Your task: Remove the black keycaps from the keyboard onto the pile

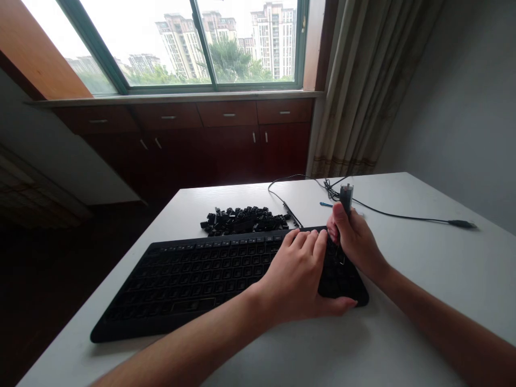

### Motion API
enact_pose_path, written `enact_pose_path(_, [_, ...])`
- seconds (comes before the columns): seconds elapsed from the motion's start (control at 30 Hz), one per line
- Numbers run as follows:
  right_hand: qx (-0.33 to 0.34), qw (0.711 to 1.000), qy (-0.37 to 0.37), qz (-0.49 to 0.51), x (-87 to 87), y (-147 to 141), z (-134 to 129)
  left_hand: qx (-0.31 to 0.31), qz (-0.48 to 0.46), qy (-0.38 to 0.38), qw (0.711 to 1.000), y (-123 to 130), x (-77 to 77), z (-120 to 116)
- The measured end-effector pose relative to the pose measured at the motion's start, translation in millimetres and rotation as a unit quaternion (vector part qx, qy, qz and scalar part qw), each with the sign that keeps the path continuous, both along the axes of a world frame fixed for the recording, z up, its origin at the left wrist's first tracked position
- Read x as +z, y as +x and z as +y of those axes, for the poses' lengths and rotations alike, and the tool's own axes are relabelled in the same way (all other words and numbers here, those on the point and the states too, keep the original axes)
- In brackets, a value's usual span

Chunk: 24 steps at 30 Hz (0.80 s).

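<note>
A black keyboard (193,279) with its keycaps off lies across the white table. My left hand (300,274) rests on the keyboard's right part, fingers spread toward its back edge and thumb stretched along the front edge. Just to the right, my right hand (352,236) is wrapped round a dark upright tool (346,196), thumb pressed along it. Thin wire ends of the tool reach down to the number pad area. Behind the keyboard lies a heap of loose black keycaps (245,219).
A black cable (403,216) runs from the keyboard's back, coils behind my right hand and ends in a plug (462,223) at the right. A thin blue stick (325,204) lies near the coil. Beyond the white table (443,279) stand red-brown cabinets (229,150).
</note>
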State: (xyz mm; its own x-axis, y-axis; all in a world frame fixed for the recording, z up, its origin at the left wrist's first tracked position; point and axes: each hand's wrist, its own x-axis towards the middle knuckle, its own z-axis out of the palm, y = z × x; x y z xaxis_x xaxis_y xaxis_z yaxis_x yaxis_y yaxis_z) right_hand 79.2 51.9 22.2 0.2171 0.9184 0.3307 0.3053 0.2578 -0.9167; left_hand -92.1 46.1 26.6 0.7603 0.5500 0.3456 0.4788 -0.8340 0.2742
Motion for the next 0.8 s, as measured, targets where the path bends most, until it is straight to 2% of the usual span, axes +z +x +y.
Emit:
enact_pose_path(0.17, [0.03,0.995,-0.022,0.089,1.7,-4,-1,0.002,0.0,0.005,1.0,0,0.0,1])
enact_pose_path(0.37, [0.027,0.964,-0.055,0.259,0.9,-12,-2,0.016,0.028,0.026,0.999,4,0.0,-5])
enact_pose_path(0.47, [0.014,0.97,-0.02,0.242,1.7,-19,-5,0.025,0.02,0.032,0.999,8,-1.5,-10])
enact_pose_path(0.6, [0.007,0.979,0.029,0.202,2.4,-24,-12,-0.02,0.019,0.035,0.999,11,-3.0,-13])
enact_pose_path(0.8, [-0.002,0.976,0.046,0.213,3.3,-23,-17,-0.059,0.039,0.049,0.996,10,-0.2,-13])
